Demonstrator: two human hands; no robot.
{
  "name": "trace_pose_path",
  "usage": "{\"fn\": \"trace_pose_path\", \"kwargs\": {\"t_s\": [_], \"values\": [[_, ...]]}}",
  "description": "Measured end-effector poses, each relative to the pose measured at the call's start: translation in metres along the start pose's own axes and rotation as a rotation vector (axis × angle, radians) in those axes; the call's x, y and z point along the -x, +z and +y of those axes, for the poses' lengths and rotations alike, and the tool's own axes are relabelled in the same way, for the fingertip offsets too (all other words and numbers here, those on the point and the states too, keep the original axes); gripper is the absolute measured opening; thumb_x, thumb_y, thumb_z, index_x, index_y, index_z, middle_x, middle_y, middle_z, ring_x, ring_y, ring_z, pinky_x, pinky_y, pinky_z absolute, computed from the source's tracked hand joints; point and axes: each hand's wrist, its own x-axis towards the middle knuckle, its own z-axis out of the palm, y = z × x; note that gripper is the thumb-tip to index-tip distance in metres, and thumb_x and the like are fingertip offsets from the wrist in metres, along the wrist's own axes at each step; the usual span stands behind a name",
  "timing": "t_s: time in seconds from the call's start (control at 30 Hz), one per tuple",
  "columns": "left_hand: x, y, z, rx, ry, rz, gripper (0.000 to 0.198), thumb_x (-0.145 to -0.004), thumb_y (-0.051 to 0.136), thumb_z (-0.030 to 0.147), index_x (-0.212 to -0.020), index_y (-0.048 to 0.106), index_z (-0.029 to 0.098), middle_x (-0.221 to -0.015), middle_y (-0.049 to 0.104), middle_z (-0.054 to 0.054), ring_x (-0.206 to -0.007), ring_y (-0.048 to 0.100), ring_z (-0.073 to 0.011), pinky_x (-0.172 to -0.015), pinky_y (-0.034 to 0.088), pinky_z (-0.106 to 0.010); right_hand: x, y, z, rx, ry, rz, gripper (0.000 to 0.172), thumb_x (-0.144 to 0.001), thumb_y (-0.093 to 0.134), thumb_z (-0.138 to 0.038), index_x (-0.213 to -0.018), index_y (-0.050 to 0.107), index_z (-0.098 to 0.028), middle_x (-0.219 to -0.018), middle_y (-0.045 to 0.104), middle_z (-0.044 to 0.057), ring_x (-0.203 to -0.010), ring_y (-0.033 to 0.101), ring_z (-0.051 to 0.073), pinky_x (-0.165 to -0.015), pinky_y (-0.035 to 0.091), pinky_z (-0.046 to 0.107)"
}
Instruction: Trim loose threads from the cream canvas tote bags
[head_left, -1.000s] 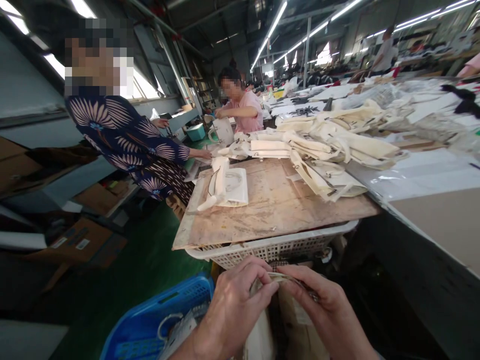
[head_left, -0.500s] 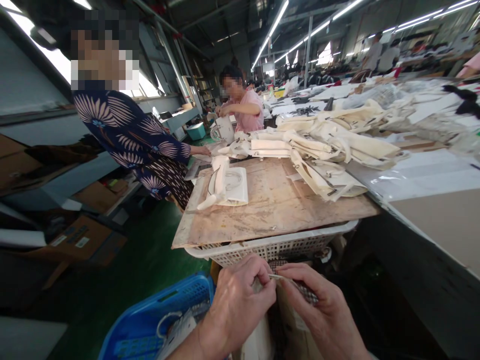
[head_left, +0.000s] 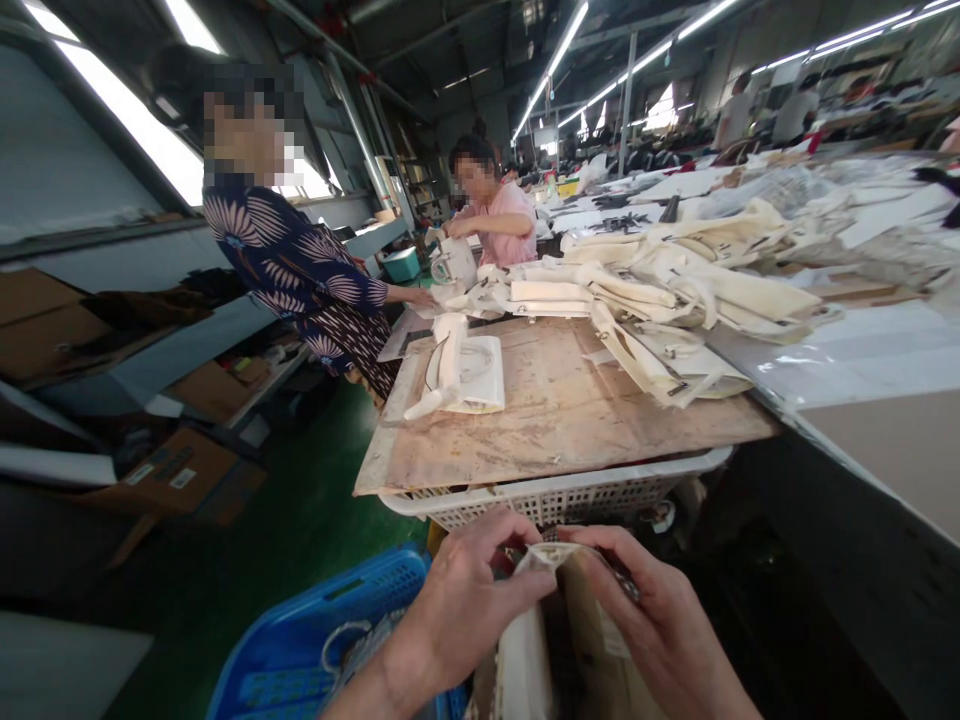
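Note:
Low in the view, my left hand (head_left: pixel 461 600) and my right hand (head_left: pixel 660 625) both pinch the top edge of a cream bag piece (head_left: pixel 536 620) held upright between them. Each hand's fingers are closed on the material, thumbs facing each other. The piece hangs down between my wrists, and its lower part runs out of view. A blue plastic basket (head_left: pixel 300 650) sits just left of my left hand.
A white slotted crate (head_left: pixel 555 495) carries a worn wooden board (head_left: pixel 570 410) with a cream bag part (head_left: pixel 469 370) on it. Heaps of cream bags (head_left: pixel 675 290) cover the long table. Two other people work at the far left end. Cardboard boxes (head_left: pixel 165 470) line the green floor.
My hands have spread the top edge of the cream piece apart, so more of it shows. The view has shifted slightly, and the person in the patterned dress has moved a little to the right.

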Motion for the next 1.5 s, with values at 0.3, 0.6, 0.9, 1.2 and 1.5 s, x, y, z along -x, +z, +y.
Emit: {"fn": "trace_pose_path", "kwargs": {"t_s": [0.3,0.6,0.9,1.2,1.5], "values": [[-0.005,0.009,-0.015,0.188,0.089,0.011,0.011,-0.086,0.063,0.027,-0.085,0.072,0.02,-0.083,0.064,-0.001,-0.079,0.058,-0.0143,-0.072,0.042,-0.023,-0.005,-0.009,0.002,-0.189,0.033,-0.094,0.024,-0.096,0.053,-0.041,-0.103,0.067,-0.024,-0.095,0.069,0.001,-0.092,0.064,0.017,-0.081,0.049,0.021],[-0.018,0.007,-0.023,0.436,0.042,-0.096,0.009,-0.079,0.068,0.023,-0.081,0.073,0.016,-0.077,0.064,-0.001,-0.074,0.054,-0.0137,-0.069,0.04,-0.023,-0.013,-0.013,-0.007,-0.294,0.172,-0.19,0.031,-0.096,0.049,-0.049,-0.097,0.062,-0.021,-0.084,0.058,-0.002,-0.079,0.05,0.014,-0.071,0.043,0.022],[-0.023,0.003,-0.034,0.602,-0.117,-0.201,0.018,-0.069,0.074,0.023,-0.079,0.064,0.012,-0.07,0.06,0.0,-0.063,0.047,-0.009,-0.059,0.033,-0.021,-0.032,-0.015,-0.013,-0.019,0.15,-0.356,0.03,-0.079,0.072,-0.046,-0.092,0.066,-0.02,-0.079,0.061,-0.003,-0.074,0.052,0.016,-0.063,0.038,0.023],[-0.02,-0.004,-0.029,0.428,-0.089,-0.235,0.017,-0.071,0.069,0.02,-0.081,0.058,0.013,-0.069,0.056,0.001,-0.058,0.041,-0.0065,-0.05,0.029,-0.018,-0.039,-0.001,-0.017,0.258,0.108,-0.277,0.018,-0.081,0.066,-0.034,-0.072,0.068,-0.019,-0.062,0.058,-0.005,-0.06,0.049,0.012,-0.056,0.032,0.023],[-0.023,-0.011,-0.034,0.528,-0.063,-0.314,0.025,-0.069,0.078,0.026,-0.086,0.066,0.013,-0.076,0.061,-0.001,-0.068,0.051,-0.0106,-0.063,0.039,-0.022,-0.048,-0.004,-0.022,0.202,0.16,-0.35,0.01,-0.075,0.064,-0.022,-0.068,0.069,-0.018,-0.056,0.048,-0.006,-0.058,0.042,0.011,-0.054,0.028,0.022]]}}
